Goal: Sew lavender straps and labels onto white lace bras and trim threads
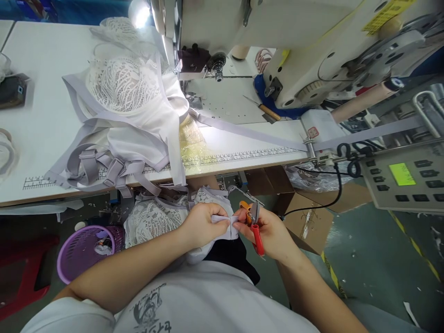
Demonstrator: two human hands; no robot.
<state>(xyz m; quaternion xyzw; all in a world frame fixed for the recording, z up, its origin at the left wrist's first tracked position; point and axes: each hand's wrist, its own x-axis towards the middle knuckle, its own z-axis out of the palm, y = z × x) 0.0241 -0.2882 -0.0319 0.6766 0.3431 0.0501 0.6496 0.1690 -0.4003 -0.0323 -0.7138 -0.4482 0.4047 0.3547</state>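
Note:
My left hand (203,225) is closed in a pinch on a pale lavender elastic band (222,218), part of a white lace bra (152,222) lying over my lap. Opposite it, my right hand (272,233) pinches the band's other side with the fingertips. That same hand also keeps hold of small scissors (257,240) with red and orange handles, their blades pointing up and away from me. Part of the bra is hidden behind my left forearm. Several more white lace bras (128,106) with lavender straps are heaped on the sewing table (45,129).
A sewing machine (287,60) stands over the table, with a lavender tape (249,134) running to its right side. A control panel (409,175) is at the right. Below are cardboard boxes (308,222), a purple basket (62,256) and a red stool (26,277).

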